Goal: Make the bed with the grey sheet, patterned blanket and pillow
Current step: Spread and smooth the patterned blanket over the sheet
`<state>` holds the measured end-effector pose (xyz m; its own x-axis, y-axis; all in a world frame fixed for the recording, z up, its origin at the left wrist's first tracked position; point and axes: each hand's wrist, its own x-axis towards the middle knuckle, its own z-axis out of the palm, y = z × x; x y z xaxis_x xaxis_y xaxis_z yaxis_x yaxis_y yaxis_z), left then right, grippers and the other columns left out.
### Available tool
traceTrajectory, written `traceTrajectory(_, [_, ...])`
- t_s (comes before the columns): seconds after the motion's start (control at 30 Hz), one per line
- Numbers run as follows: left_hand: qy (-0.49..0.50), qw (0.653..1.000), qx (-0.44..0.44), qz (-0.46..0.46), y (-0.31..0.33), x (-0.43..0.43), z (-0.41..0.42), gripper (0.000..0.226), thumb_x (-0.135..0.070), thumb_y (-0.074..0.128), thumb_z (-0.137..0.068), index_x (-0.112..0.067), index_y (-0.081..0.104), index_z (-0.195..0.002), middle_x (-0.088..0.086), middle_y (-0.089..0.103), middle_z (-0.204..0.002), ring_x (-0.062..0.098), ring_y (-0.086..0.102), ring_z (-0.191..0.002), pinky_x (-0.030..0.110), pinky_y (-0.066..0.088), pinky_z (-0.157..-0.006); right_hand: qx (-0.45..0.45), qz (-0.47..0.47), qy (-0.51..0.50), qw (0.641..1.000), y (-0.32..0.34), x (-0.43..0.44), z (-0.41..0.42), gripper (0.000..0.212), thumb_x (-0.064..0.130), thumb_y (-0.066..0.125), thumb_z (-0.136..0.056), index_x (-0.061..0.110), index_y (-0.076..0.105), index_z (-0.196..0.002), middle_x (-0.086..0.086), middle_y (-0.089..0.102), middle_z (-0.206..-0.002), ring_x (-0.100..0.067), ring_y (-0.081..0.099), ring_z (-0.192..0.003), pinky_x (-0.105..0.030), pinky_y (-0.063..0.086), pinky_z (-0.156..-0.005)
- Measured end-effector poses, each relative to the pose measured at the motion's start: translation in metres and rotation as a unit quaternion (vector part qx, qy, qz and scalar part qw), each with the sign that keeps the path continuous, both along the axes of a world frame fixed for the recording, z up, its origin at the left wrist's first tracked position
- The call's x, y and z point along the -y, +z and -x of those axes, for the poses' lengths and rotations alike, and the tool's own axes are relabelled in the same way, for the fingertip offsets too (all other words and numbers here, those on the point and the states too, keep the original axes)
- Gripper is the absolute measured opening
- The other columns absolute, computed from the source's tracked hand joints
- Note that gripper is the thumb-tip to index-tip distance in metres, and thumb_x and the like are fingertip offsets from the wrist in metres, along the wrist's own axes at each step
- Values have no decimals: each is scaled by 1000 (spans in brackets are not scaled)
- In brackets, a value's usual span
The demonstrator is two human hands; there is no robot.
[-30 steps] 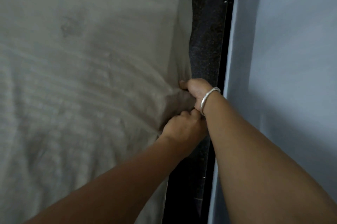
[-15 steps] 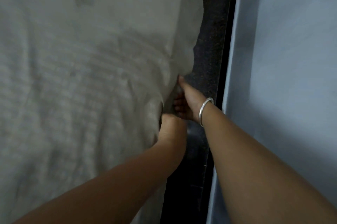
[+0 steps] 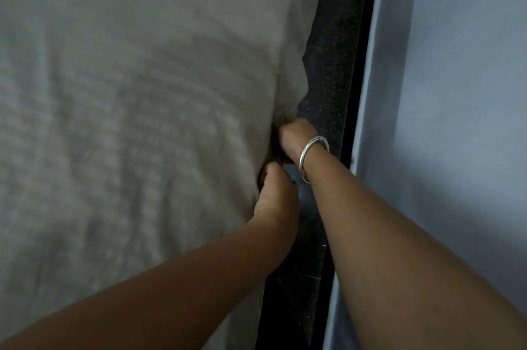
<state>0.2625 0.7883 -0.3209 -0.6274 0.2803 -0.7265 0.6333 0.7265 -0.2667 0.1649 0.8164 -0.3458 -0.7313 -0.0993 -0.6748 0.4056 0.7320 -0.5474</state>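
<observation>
Head view: watching the far side, close beside the wall (image 3: 456,121). Judging the main risk as the grey sheet (image 3: 142,121) springing back out once released, being drawn taut over the edge with little spare cloth showing past the fold. Judging a second risk as dragging the spread cloth sideways: pulling hard here, gathering fresh creases toward the fold, possibly loosening the opposite side, lying out of frame. Flagging tight quarters too: working in the narrow strip along the dark bed frame (image 3: 330,64), risking knuckles or the silver bangle (image 3: 313,160) catching on it.

Noting the right grip (image 3: 296,137) clamped on the sheet's edge, thumb over the fold, fingers curling under the cloth. Noting the left grip (image 3: 275,201) just below, nearly touching it, thumb up against the fold, fingers buried beneath the overhang. Not managing to tell whether it is clamping cloth or only pushing it under.

Recording the sheet as pale grey, thin, soft-looking, faintly ribbed, covering the whole lying surface in frame and reaching right to this edge. Seeing shallow wrinkles fanning out from the two grips. Seeing the edge above them hanging loose against the frame, bulging outward, looking not yet tucked.
</observation>
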Motion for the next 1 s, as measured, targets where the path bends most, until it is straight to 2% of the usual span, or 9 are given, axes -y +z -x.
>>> traceTrajectory(0.03, [-45, 997, -55, 0, -1, 0, -1, 30, -15, 35, -98, -12, 50, -123, 6, 56, -110, 24, 50, -95, 34, 27, -64, -31, -26, 5, 999, 1, -4, 0, 31, 14, 44, -92, -2, 62, -112, -24, 58, -121, -38, 53, -112, -31, 42, -83])
traceTrajectory(0.2, [206, 962, -118, -132, 18, 1, -3, 32, -4, 27, -94, -10, 55, -107, 14, 56, -102, 28, 60, -85, 25, 10, -45, -92, -76, -53, 991, -1, -22, -6, 30, 21, 42, -90, 6, 60, -110, -22, 57, -121, -37, 53, -110, -32, 40, -82])
traceTrajectory(0.27, [258, 944, -139, -152, 19, 1, -2, 32, -7, 29, -95, -11, 56, -111, 14, 58, -107, 31, 64, -87, 25, 17, -44, -94, -62, -73, 991, 1, -25, -8, 27, 21, 41, -91, 5, 59, -104, -20, 59, -117, -35, 54, -105, -29, 34, -75])
traceTrajectory(0.4, [279, 950, 13, -138, 21, 3, 9, 30, -7, 38, -97, -6, 58, -119, 8, 59, -123, 28, 57, -112, 32, 39, -65, -63, 72, -195, 976, -1, -22, -20, 25, 20, 45, -88, 11, 48, -66, -14, 57, -87, -30, 54, -86, -34, 43, -74])
traceTrajectory(0.53, [253, 959, 18, -126, 17, -1, 8, 30, -7, 38, -96, -8, 61, -116, 5, 61, -120, 26, 59, -109, 32, 40, -63, 17, 208, -308, 928, -9, -24, -34, 16, 36, 51, -77, 33, 64, -68, -7, 65, -94, -34, 62, -99, -46, 50, -88])
traceTrajectory(0.67, [256, 953, -12, -162, 22, -6, 2, 28, -9, 39, -97, -8, 59, -117, 6, 60, -121, 28, 58, -111, 34, 38, -67, 75, 327, -387, 859, -7, -27, -34, 18, 23, 50, -95, 20, 62, -81, -7, 65, -89, -26, 62, -85, -44, 51, -84])
traceTrajectory(0.8, [246, 948, -30, -202, 20, 0, -2, 27, -12, 40, -96, -8, 57, -118, 8, 61, -119, 31, 60, -108, 41, 49, -81, 52, 268, -284, 919, -7, -25, -39, 17, 24, 68, -84, 10, 62, -92, -8, 66, -96, -23, 62, -90, -34, 51, -83])
traceTrajectory(0.87, [241, 945, -13, -222, 16, 1, -3, 26, -14, 41, -96, -9, 57, -115, 7, 62, -117, 29, 60, -106, 38, 48, -81, -5, 168, -198, 966, -10, -28, -39, 19, 14, 66, -85, 12, 55, -100, 1, 60, -89, -14, 57, -81, -22, 47, -71])
traceTrajectory(1.0, [279, 926, 24, -253, 3, 1, -1, 27, -17, 38, -97, -9, 58, -115, 8, 61, -120, 29, 58, -109, 36, 45, -83, -69, 34, -64, 995, -16, -37, -40, 14, 20, 58, -90, 17, 45, -87, 4, 50, -75, -16, 49, -74, -24, 34, -66])
